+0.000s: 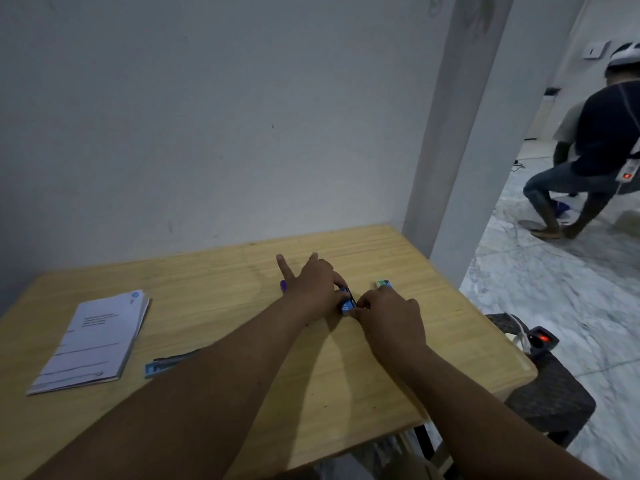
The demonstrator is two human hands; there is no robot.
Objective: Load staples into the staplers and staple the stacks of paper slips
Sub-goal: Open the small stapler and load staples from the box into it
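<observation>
While the wooden worktop (214, 306) takes up most of the lower view, its only large item is a stack of white papers (93, 341) lying well off to the left, with a flat blue strip (166, 366) near it, partly hidden under the left forearm. Both arms reach forward to the middle of the worktop. The left hand (313, 289) has thumb and middle fingers closed on a small blue box (347, 303), likely the staples, while its index and little fingers stick out free. The right hand (388, 315) meets the same box from the right, fingertips pinched at its near end, seemingly working it open. The box lies between the two hands, its long axis pointing roughly away from the person. Just beyond the right hand sits a small green-and-white object (382, 284), too small to identify. No stapler is clearly visible.
</observation>
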